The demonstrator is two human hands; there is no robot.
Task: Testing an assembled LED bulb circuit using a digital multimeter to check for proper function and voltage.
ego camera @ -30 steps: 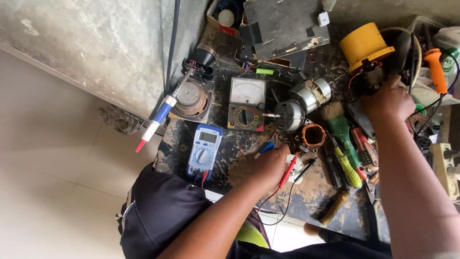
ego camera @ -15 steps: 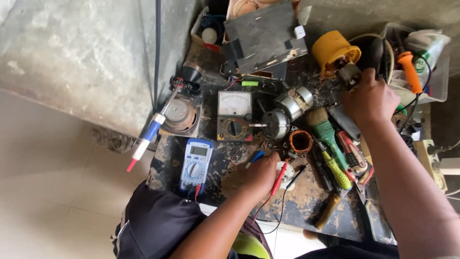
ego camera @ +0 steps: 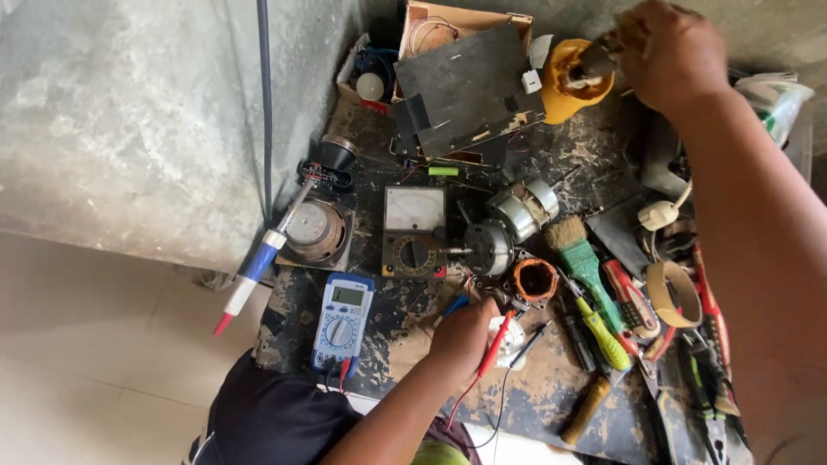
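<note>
My left hand (ego camera: 461, 337) rests on the dark workbench (ego camera: 413, 344), closed around a red test probe (ego camera: 497, 343) whose lead runs back toward me. A blue-tipped piece (ego camera: 455, 305) pokes out above its fingers. It is just left of an orange wound motor coil (ego camera: 536, 280) and partly covers a white part (ego camera: 517, 337). My right hand (ego camera: 670, 53) is at the far back right, pinching a small dark metal part (ego camera: 594, 60) over a yellow container (ego camera: 564, 90). What the part is I cannot make out.
A blue digital multimeter (ego camera: 342, 320) and a black analogue meter (ego camera: 414, 232) lie left of the coil, with a silver motor (ego camera: 508, 226) between. Brush (ego camera: 579, 254), screwdrivers (ego camera: 603, 331), tape roll (ego camera: 674, 293) and pliers crowd the right. A black panel (ego camera: 469, 86) leans on a box at the back.
My right hand has moved up and away from the bench to the yellow container, holding the small part. My left hand stays by the coil with the red probe. The view has shifted.
</note>
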